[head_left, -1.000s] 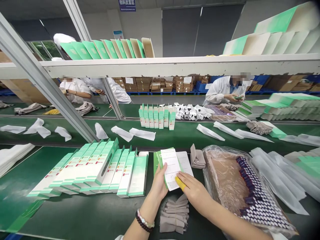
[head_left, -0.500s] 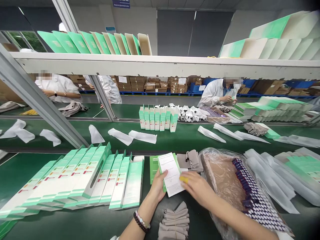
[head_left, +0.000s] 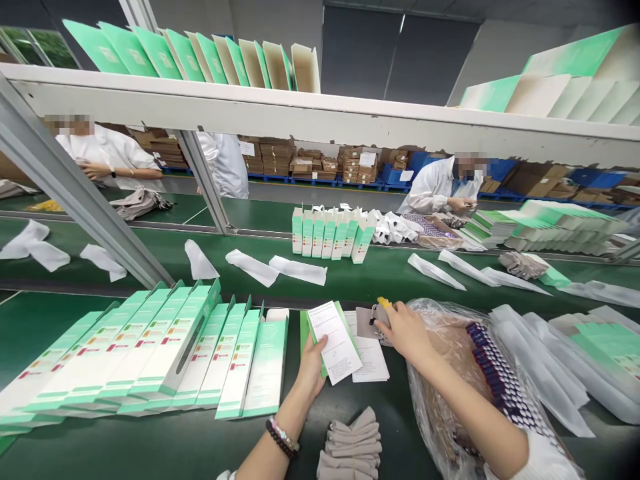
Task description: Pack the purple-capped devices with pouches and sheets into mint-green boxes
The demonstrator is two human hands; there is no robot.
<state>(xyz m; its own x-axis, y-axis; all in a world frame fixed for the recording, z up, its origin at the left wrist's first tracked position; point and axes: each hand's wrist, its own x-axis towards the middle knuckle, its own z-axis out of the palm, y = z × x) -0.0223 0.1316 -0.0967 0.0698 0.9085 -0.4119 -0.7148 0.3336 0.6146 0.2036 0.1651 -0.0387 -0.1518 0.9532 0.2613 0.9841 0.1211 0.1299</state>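
Nearest us lies a stack of grey pouches (head_left: 350, 445). Just beyond it, our left hand (head_left: 311, 368) pinches a white leaflet (head_left: 334, 341) against a green card. Right of the leaflet, our right hand (head_left: 407, 331) closes on a grey pouch (head_left: 371, 323).

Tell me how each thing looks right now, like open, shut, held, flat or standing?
left hand: gripping a white leaflet with a green card behind it.
right hand: pinching a grey pouch.
loose leaflets: lying flat on the green table.
green boxes: lying flat, overlapped in a row.
small boxes: standing upright, top flaps open.
grey pouches: stacked.
plastic bag: open.
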